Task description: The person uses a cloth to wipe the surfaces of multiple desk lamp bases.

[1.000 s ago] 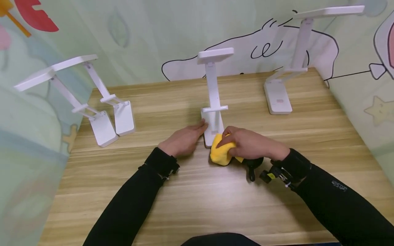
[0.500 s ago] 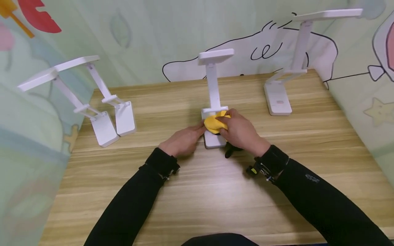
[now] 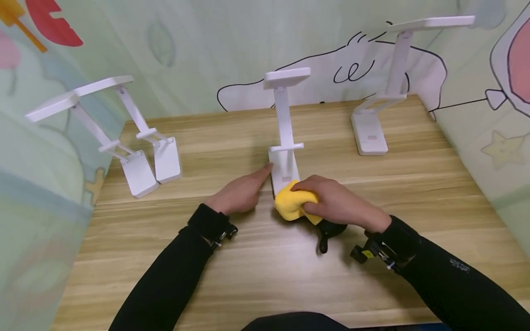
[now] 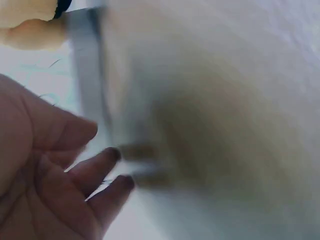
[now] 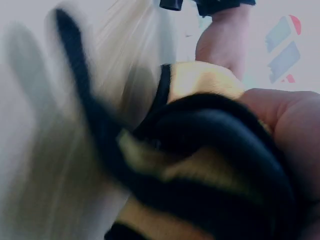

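In the head view, 2 hands are apart from each other above a wood-grain counter (image 3: 232, 285). The right hand (image 3: 337, 202) grips a bunched yellow cloth (image 3: 290, 204) at the near end of the middle lamp (image 3: 285, 119), covering part of its base. The left hand (image 3: 238, 193) holds nothing; its extended index finger touches the base's left side. 2 white lamps, a front-left lamp (image 3: 140, 174) and a back-left lamp (image 3: 167, 161), stand close together; a right lamp (image 3: 369, 133) stands well apart from them.

In the left wrist view, the thumb and fingers are spread, with fingertips near a blurred surface.

In the right wrist view, the cloth shows black edging and a black loop (image 5: 75, 55), partly blurred.
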The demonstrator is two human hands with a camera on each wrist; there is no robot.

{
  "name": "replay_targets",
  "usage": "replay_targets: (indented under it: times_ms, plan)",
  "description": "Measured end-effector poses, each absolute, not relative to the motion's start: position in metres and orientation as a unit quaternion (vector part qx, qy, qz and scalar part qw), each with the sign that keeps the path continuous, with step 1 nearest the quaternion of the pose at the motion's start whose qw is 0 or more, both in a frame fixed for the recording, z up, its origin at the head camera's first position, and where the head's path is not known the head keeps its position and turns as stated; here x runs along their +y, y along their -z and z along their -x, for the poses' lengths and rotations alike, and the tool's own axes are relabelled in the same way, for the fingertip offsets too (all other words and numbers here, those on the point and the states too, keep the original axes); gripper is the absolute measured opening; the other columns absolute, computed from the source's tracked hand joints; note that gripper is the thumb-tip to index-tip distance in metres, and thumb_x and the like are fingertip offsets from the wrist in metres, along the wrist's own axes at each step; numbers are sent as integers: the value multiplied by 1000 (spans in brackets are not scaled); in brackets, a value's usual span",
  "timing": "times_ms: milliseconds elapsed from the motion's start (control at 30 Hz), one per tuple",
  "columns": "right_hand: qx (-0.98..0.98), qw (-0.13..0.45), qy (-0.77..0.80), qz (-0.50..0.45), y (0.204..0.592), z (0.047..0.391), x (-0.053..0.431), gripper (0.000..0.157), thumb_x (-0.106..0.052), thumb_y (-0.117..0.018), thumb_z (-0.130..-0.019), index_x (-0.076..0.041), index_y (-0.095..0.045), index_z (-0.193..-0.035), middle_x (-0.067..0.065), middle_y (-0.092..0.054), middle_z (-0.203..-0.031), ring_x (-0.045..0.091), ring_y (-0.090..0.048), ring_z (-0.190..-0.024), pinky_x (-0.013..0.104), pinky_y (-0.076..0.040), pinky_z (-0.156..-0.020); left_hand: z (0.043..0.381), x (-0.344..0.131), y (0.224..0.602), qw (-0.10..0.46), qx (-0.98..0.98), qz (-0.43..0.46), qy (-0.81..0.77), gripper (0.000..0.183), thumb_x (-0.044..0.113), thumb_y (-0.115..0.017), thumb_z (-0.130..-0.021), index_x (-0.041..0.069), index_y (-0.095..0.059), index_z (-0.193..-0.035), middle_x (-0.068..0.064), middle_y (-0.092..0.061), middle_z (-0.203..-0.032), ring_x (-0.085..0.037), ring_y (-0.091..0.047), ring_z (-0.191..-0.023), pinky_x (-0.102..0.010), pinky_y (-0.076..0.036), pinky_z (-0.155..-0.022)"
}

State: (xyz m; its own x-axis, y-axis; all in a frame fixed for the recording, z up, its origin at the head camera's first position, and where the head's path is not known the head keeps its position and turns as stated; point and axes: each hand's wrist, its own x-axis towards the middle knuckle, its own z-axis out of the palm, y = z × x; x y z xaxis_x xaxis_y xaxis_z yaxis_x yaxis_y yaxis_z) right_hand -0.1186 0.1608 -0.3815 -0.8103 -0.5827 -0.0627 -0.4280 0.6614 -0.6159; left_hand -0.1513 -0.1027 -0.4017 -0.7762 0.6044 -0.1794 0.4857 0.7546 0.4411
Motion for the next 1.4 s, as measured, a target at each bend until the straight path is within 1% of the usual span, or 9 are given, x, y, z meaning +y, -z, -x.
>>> replay_targets:
  times_ms: [167,233,533,733,867,1033,1100,1300,1400]
  plan:
    - [873,123,441,169,380,112,158,37,-24,-67,-88,-9,-48,-115,12,-58,-98,22,-57,-76,35,-49,-64,134,-115,377,119,903,-250,-329,38,22,-48,-101,18,-51,-139,-3,-55,-139,-15,-51,-122,-41,-42,-104]
    - [849,126,497,128,381,110,150,39,-26,-67,-89,-5,-44,-114,15,-55,-100,24,-58,-78,34,-51,-64,126,-112,371,124,876,-222,-410,33,31,-52,-100,21,-54,-131,-1,-57,-134,-15,-53,-119,-42,-46,-100]
    - [687,223,692,-12,384,97,98,53,-42,-55,-96,-6,-33,-129,16,-47,-115,25,-55,-97,31,-50,-77,102,-76,378,160,822,-208,-505,89,56,-62,-87,30,-8,-154,-5,-43,-130,-21,-48,-111,-45,-43,-97]
    - [652,292,697,55,385,98,107,51,-47,-50,-98,-4,-50,-126,10,-56,-107,24,-54,-99,37,-47,-87,104,-86,377,139,884,-159,-418,82,38,-65,-90,28,-17,-155,-10,-45,-138,-23,-49,-110,-44,-45,-92]
    - [775,209,582,133,387,109,128,38,-37,-56,-98,-4,-66,-115,10,-67,-111,24,-60,-98,43,-50,-86,115,-101,375,75,935,-159,-309,71,13,-61,-87,22,-33,-151,-16,-45,-145,-28,-47,-123,-48,-44,-99]
    - [895,57,401,186,393,125,155,26,-25,-61,-95,-8,-70,-113,9,-69,-107,21,-61,-91,41,-53,-74,127,-109,377,-47,979,-145,-139,67,0,-57,-84,20,-43,-146,-21,-47,-141,-39,-54,-103,-50,-56,-67]
    - [917,39,338,207,400,132,160,34,-26,-62,-94,-7,-65,-122,11,-67,-107,21,-61,-90,41,-53,-74,131,-104,380,-73,980,-155,-101,66,-1,-56,-85,20,-44,-146,-22,-47,-140,-40,-54,-97,-48,-55,-56]
    - [938,71,207,270,418,145,159,80,-51,-68,-85,-10,-39,-147,14,-58,-114,25,-54,-94,44,-48,-81,139,-81,395,-83,972,-210,-61,55,3,-52,-92,20,-46,-144,-21,-50,-137,-40,-55,-95,-45,-55,-57]
    - [938,55,177,293,422,147,158,85,-54,-70,-82,-10,-39,-147,14,-59,-114,27,-54,-98,49,-46,-85,141,-71,400,-93,967,-233,-47,56,7,-56,-90,19,-46,-144,-21,-52,-135,-39,-56,-95,-44,-55,-57]
